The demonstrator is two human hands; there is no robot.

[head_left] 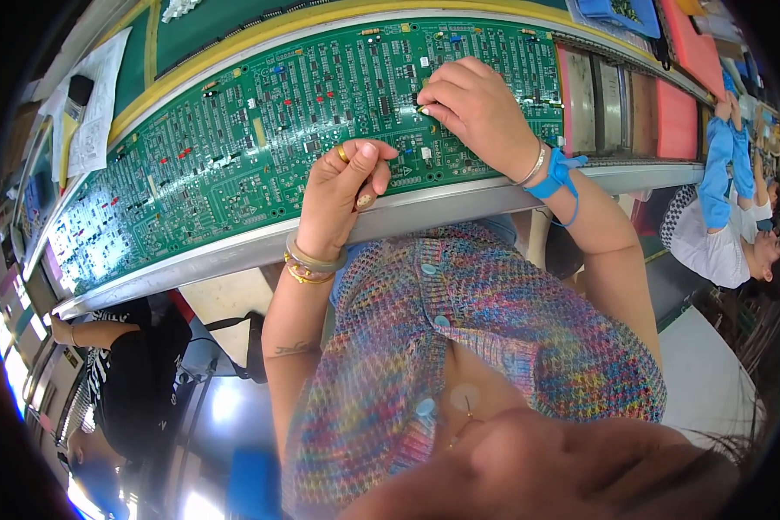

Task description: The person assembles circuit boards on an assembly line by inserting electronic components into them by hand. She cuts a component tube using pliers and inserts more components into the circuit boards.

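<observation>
The right grip [477, 108] is closed in a pinch, its fingertips bent down at a tiny part [419, 109] on the green board [234, 204]; whether the part is held or only touched, I cannot tell. The board lies under both grips, running well out to the left grip's [345, 180] left. That left grip is half curled over the board's near edge, thumb against the forefinger (a gold ring [342, 153] shows on one finger); whether it holds anything, I cannot tell. A metal rail [442, 208] runs just on the near side of both grips. Around the wrist behind the right grip sits a blue strap [549, 178]; bangles [310, 262] circle the left wrist. Papers [100, 104] lie well left of the left grip, and a blue tray [611, 14] sits beyond the right grip, to its right.
</observation>
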